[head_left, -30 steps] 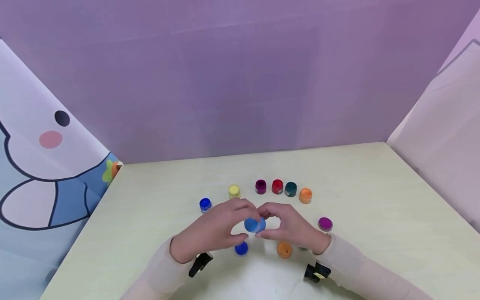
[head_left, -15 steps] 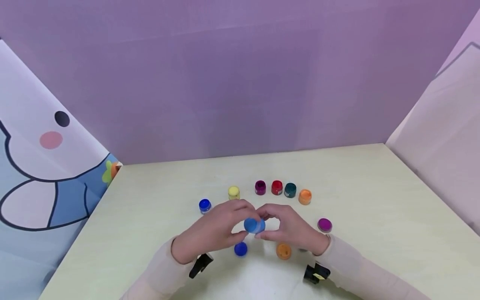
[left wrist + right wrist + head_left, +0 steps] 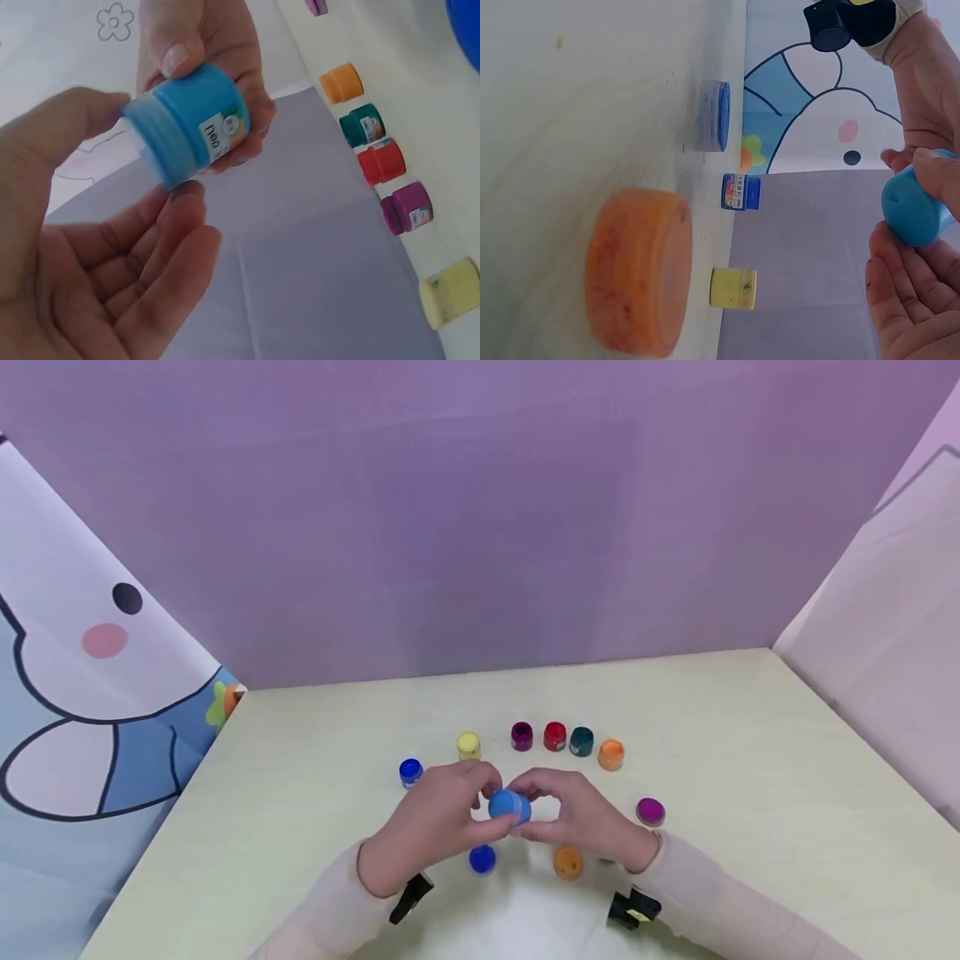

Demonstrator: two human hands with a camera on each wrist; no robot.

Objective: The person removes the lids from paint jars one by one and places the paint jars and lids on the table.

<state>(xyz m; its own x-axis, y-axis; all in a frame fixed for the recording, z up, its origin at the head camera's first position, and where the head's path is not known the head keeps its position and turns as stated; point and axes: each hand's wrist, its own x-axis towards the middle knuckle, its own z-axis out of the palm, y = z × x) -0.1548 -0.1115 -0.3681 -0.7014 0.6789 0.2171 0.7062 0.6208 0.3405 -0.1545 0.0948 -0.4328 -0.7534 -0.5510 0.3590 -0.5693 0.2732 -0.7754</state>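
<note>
Both hands hold a small light blue paint jar [image 3: 506, 806] above the table, tipped on its side. My right hand [image 3: 581, 810] grips the jar's body from the right, with the thumb and fingers on opposite sides. On the other end, the thumb and fingertips of my left hand [image 3: 442, 810] pinch the lid [image 3: 159, 142], as the left wrist view shows. A label is visible on the jar's side there. The jar's rounded blue bottom faces the right wrist camera.
Behind the hands stand paint jars: blue [image 3: 410, 772], yellow [image 3: 468, 745], purple [image 3: 522, 737], red [image 3: 555, 736], dark green [image 3: 581, 742] and orange [image 3: 611, 754]. Loose lids lie nearer: blue [image 3: 482, 859], orange [image 3: 567, 863] and purple [image 3: 650, 812]. A purple wall [image 3: 495, 527] rises behind the table.
My left hand has shifted slightly right; its thumb, earlier apart from the jar, now touches the lid, and its fingers have drawn back to the lid's edge. The right hand keeps its hold.
</note>
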